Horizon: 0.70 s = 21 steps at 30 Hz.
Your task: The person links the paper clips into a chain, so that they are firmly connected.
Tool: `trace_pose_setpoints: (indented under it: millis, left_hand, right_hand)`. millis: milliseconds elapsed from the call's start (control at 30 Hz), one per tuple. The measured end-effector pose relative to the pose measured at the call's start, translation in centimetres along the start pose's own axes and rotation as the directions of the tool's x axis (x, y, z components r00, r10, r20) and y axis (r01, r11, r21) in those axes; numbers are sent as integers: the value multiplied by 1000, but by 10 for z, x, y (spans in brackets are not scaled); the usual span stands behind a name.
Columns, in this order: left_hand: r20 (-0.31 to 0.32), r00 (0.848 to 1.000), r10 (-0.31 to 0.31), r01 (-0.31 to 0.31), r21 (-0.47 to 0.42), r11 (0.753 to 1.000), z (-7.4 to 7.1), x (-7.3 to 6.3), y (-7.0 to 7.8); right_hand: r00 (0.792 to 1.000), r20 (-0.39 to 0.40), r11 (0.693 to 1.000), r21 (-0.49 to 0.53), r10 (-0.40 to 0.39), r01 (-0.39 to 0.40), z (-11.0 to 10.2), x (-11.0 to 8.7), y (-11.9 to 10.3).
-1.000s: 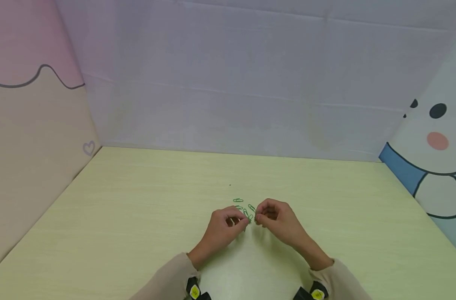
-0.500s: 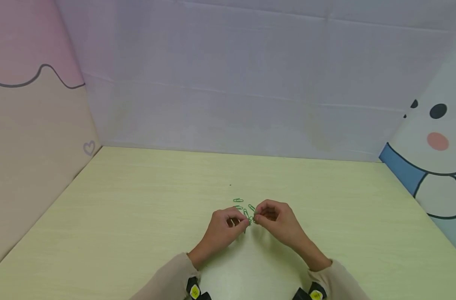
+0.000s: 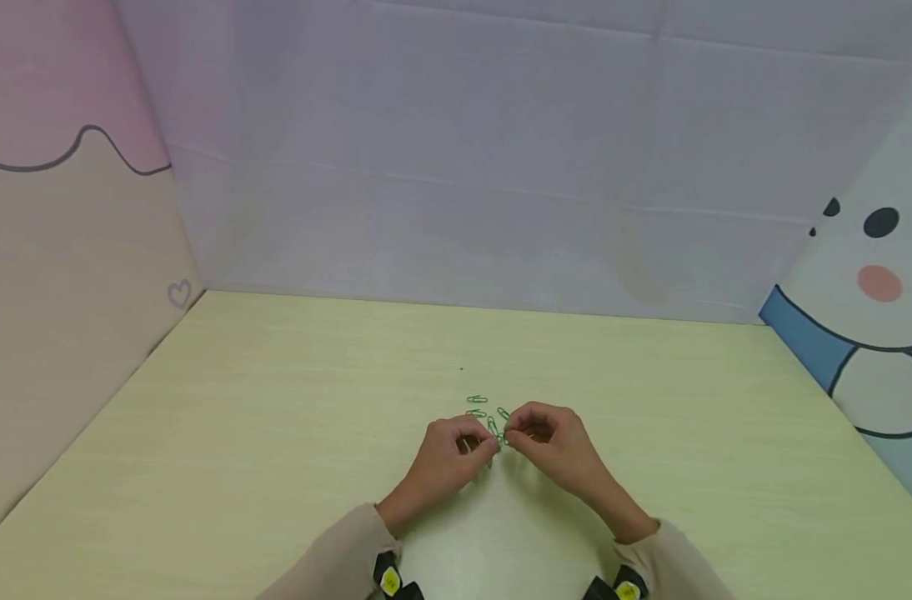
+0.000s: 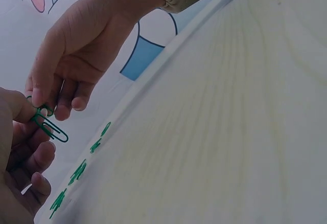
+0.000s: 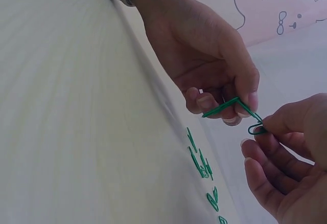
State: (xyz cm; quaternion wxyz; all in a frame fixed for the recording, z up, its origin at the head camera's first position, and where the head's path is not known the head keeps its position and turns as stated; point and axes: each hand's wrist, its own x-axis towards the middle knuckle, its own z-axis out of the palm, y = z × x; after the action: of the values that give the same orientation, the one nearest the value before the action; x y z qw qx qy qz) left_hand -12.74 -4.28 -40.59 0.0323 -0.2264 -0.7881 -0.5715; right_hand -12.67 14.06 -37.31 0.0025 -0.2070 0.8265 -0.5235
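Observation:
My left hand (image 3: 450, 454) pinches green wire paper clips between thumb and forefinger, close above the table. One paper clip (image 5: 219, 108) hangs at an angle from its fingertips in the right wrist view, and it also shows as a looped paper clip (image 4: 55, 130) in the left wrist view. Facing it, my right hand (image 3: 555, 442) pinches another green paper clip (image 5: 255, 129) at thumb and forefinger. The fingertips of both hands nearly meet, and the clips overlap between them. Whether the clips are linked I cannot tell.
Several loose green paper clips lie just beyond the hands, among them a far paper clip (image 3: 477, 399) and one by the right fingers, a slanted paper clip (image 3: 503, 412). The pale wooden table (image 3: 276, 400) is bounded by a cloth backdrop (image 3: 456, 183) and printed side panels.
My right hand has moved slightly left and toward me, so its clip now meets the clips at the left fingertips. The left hand has stayed almost still.

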Motion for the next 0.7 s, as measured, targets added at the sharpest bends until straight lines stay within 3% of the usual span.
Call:
trace_pose_setpoints:
  millis: [167,367,700]
  left_hand:
    - [-1,999,-41,41,1,999,-1,0,-1]
    - [-8,999,-48,48,-4,999,-2,0,-1]
    - [-5,997,-77,77,-48,996,-2,0,2]
  right_hand:
    - [997,-34,992,-106,-68,64,5,0,1]
    - [986,-43,965,-217,-161,148,7,0,1]
    - [980,27,951,-241,-195,196,5,-2,4]
